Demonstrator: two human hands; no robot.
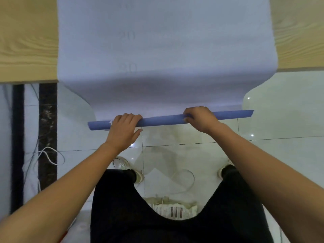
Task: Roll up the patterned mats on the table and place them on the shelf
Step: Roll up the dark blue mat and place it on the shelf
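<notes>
Hands meet on a thin darker-blue roll point(161, 120) formed from the near end of a pale lavender flexible mat point(163, 41), just below the middle of the frame. The left hand point(122, 128) grips the roll near its left tip, fingers curled over the top and thumb stretched beneath. The right hand point(199, 118) grips it right of centre, fingers hooked over the far side. A short length of roll sticks out past the left hand and a longer one past the right. The roll hangs in the air, clear of the table, slanting slightly up to the right. From it the mat rises in a slack curve to the near edge of a light wood-grain table point(26, 41) and then lies flat up the frame's centre; faint numerals 20 and 30 show on it. Bare wood flanks the mat on both sides. Below is a glossy white tiled floor point(280, 155), open at the right. At the left stand a black table leg point(17, 137) and loose white cords point(47, 155). Between the person's black trousers point(122, 207), a printed sack point(175, 209) lies on the tiles.
</notes>
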